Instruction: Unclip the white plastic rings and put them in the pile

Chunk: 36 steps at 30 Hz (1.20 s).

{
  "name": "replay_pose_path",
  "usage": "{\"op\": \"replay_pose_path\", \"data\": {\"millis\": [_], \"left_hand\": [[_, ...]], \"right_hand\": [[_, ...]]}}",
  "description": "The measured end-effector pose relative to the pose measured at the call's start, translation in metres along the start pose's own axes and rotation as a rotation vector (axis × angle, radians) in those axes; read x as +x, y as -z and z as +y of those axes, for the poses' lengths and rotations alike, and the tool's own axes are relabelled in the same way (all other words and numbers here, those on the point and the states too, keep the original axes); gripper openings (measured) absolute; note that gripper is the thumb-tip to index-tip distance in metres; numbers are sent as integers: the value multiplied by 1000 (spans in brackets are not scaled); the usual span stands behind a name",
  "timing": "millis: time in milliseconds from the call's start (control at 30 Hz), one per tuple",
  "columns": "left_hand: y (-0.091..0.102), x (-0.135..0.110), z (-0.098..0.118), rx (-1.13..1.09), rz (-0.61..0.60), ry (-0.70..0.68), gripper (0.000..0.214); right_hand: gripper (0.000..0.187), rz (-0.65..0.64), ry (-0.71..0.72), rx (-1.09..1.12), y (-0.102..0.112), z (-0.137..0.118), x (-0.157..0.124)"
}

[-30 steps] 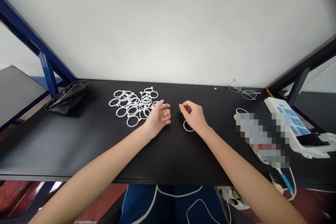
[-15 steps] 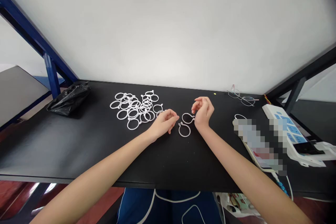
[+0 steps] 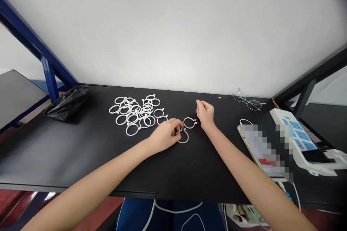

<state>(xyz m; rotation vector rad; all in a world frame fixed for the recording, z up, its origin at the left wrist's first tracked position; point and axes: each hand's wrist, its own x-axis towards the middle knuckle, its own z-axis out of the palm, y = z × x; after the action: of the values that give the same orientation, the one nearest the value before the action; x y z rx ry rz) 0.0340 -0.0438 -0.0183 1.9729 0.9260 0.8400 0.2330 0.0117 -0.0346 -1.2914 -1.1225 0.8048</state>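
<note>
My left hand (image 3: 168,134) is palm down on the table, thumb and forefinger bent around the left side of a thin white open ring (image 3: 187,139) with small knobbed ends. The fingers partly cover that ring. A second white ring (image 3: 187,126) lies just behind it, its knobbed ends pointing right, between my two hands. To the right, my right hand (image 3: 205,114) is closed, fingertips pressed together, apart from both rings; nothing shows in it. Left of my left hand spreads a loose pile of several similar white rings (image 3: 132,118), some overlapping.
The black table (image 3: 81,151) meets a white wall (image 3: 173,36). A crumpled black plastic bag (image 3: 67,104) lies far left. On the right are eyeglasses (image 3: 254,105), a phone (image 3: 260,155) with a cable, and a white power strip (image 3: 294,139). Blue frame bars (image 3: 48,75) stand left.
My left hand has reached the nearer loose ring, which has shifted slightly left. My right hand's fingers have closed from a loose curl. The whole view has shifted a little.
</note>
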Motion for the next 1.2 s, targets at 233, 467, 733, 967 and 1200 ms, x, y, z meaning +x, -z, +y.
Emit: {"op": "replay_pose_path", "data": {"millis": [233, 467, 733, 967, 1200], "left_hand": [[10, 7, 1, -64, -14, 69, 23], [20, 12, 0, -262, -133, 197, 8], [21, 4, 2, -399, -122, 208, 10], [21, 1, 4, -477, -97, 251, 9], [20, 1, -3, -427, -102, 192, 14]], "right_hand": [[50, 3, 152, -193, 1, 1, -2], [49, -157, 339, -522, -4, -10, -13], [55, -20, -28, 82, 3, -12, 0], [46, -103, -229, 608, 44, -17, 13], [34, -112, -100, 979, 66, -1, 17]]}}
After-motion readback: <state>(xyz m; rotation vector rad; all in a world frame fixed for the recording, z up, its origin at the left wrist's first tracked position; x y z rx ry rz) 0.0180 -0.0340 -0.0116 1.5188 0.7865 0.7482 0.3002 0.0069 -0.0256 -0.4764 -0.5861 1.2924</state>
